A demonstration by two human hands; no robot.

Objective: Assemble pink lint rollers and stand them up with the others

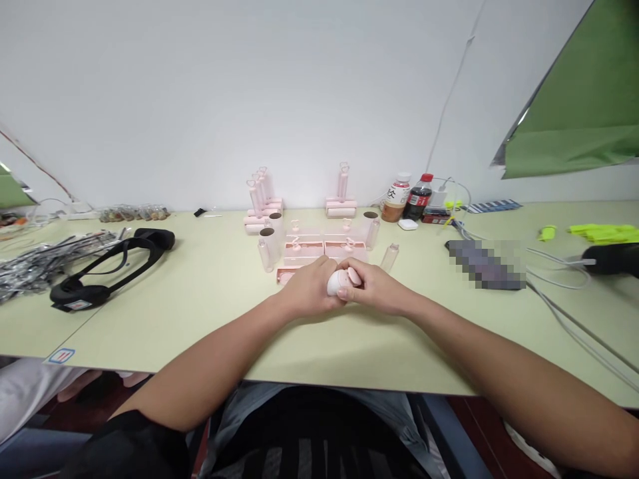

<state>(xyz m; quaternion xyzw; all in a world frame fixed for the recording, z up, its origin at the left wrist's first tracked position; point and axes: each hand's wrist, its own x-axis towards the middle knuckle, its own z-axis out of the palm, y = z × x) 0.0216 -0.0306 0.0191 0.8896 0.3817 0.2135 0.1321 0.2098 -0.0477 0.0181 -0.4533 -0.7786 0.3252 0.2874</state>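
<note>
Smooth white roll (335, 285), round pink disc (354, 276) — fingers (352, 294) of left hand (310, 287) and right hand (378, 287) tight around the roll

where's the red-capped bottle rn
In the head view, the red-capped bottle stands right of centre at the back of the table, just right of the white-capped bottle and behind the small white case.

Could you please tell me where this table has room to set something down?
The pale green tabletop is bare between the black looped headset and the left hand, and between the right hand and the front edge. Beyond the hands it is crowded with pink plastic rollers, white rolls with brown cores and slim clear bottles.
</note>
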